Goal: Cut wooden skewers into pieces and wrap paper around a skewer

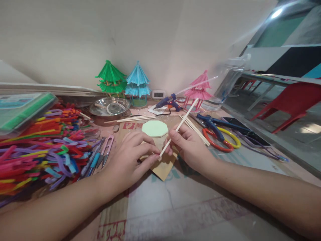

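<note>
We hold one pale stick (186, 117) slantwise over the middle of the worktop (105, 130): the right hand (189, 144) grips it along its length between thumb and fingers, while the left hand (132, 150) pinches at its lower end, a two-point hold that probably keeps the tip steady. Beneath our hands lies a brown card (163, 170), and just beyond it a pale green octagon (154, 128), both central, likely so that we can reach them easily. Loose sticks (198, 132) lie beside the right hand, probably as ready spares. The glue gun (167, 101) stands farther back with its nozzle over a white scrap (157, 109), which would catch drips. Pipe cleaners (37, 150) are heaped at the left, well apart from the card. The green (111, 78), blue (137, 80) and pink pavilions (200, 85) stand near the wall, perhaps to be out of our arms' way.
</note>
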Demonstrator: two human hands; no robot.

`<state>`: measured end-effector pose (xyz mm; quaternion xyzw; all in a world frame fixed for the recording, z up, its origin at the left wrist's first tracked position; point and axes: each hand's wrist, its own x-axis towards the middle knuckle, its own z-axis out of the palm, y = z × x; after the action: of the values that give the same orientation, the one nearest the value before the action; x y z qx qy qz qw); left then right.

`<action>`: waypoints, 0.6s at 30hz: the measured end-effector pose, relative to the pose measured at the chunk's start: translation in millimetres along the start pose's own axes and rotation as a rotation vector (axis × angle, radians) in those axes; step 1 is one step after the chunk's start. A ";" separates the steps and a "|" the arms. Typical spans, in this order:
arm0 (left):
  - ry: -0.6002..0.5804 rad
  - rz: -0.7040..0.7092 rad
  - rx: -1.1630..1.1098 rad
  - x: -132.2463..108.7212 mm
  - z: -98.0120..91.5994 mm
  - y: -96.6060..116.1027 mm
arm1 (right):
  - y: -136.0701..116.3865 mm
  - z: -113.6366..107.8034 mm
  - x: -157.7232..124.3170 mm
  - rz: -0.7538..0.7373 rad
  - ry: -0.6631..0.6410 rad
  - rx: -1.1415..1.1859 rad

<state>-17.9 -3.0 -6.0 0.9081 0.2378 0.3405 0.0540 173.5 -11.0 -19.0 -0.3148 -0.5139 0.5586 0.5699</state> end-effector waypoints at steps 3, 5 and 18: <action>0.009 0.002 -0.006 0.2 0.4 -0.6 | -1.4 1.3 -1.0 -0.007 0.019 -0.040; 0.017 0.000 -0.018 0.9 0.9 -1.3 | -2.5 2.1 -1.9 -0.004 0.023 -0.070; -0.001 -0.058 -0.010 1.5 -0.5 4.4 | -3.4 5.6 -5.5 0.074 -0.092 -0.100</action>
<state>-15.5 -6.2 -3.6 0.9007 0.2623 0.3396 0.0684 170.1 -18.0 -15.6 -0.3358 -0.5547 0.5669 0.5082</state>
